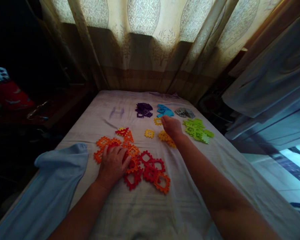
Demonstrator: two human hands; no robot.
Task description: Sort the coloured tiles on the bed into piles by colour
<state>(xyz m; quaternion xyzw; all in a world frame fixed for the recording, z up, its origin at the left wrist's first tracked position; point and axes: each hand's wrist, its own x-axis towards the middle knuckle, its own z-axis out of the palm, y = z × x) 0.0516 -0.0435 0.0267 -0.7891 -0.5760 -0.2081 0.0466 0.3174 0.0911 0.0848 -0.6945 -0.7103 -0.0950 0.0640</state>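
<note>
1. Piece at the right fingertips: yellow square frame (155,122), toothed rim, open middle, just in front of the blue pile; whether flat on the sheet (145,216) or slightly raised, cannot tell
2. Right hand (172,126) has fingers bunched, seemingly pinching the frame's near-right edge between thumb and fingertips
3. Handling, as judged: light, thin, fairly stiff plastic, little risk of breaking; best held by the toothed rim; teeth may snag on neighbours, and a flat piece may be fiddly to lift
4. Second yellow square (149,137) lies apart, to the left of the yellow pile (166,137), which sits beside the right wrist
5. Left hand (113,163) palm down, fingers slightly spread over the red and orange pieces (150,173), some overlapping; whether it grips one underneath, cannot tell
6. Farther out: dark purple pile (144,108), blue pile (165,111), grey pile (185,112); green pile (196,129) nearer, right of the right hand
7. Edges: light blue cloth (62,160) at left, patterned curtain (140,60) behind
</note>
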